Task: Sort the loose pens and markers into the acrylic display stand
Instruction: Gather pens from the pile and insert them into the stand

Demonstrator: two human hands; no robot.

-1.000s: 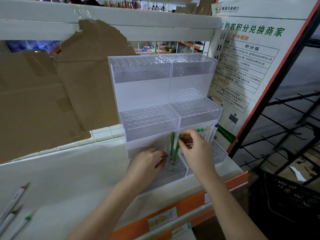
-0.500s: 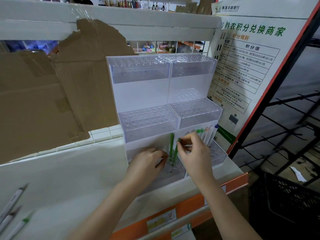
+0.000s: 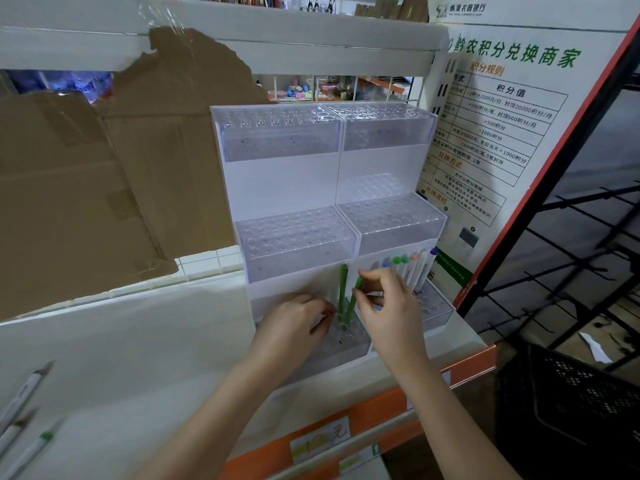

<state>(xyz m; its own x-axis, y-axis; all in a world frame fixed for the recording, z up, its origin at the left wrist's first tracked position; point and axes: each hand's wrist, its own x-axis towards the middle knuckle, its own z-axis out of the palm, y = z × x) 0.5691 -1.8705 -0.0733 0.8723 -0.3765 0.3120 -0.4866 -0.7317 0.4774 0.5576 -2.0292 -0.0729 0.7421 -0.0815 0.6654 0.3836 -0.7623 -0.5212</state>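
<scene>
The acrylic display stand (image 3: pixel 329 202) stands on the white shelf (image 3: pixel 121 341), with three stepped tiers of holes in two columns. The two upper tiers look empty in both columns. Only the lowest tier holds something: a row of markers (image 3: pixel 412 268) with coloured caps stands at the back of the right block, and one green pen (image 3: pixel 343 289) stands upright in the left block.

The right hand (image 3: pixel 388 306) pinches the top of a second green pen (image 3: pixel 355 299) between thumb and fingers. This pen leans a little, and its lower end is at the holes just beside the upright one; I cannot tell if it is already inside a hole. The left hand (image 3: pixel 294 320) rests on the front of the lowest left block, fingers curled near the feet of the green pens. Whether it holds something, I cannot tell.

At the left edge of the shelf, well apart from the stand, three loose pens (image 3: pixel 24 417) lie flat.

I judge the task is only at an early part: a few pens are placed, one is being set, at least three wait, and most holes are free.
</scene>
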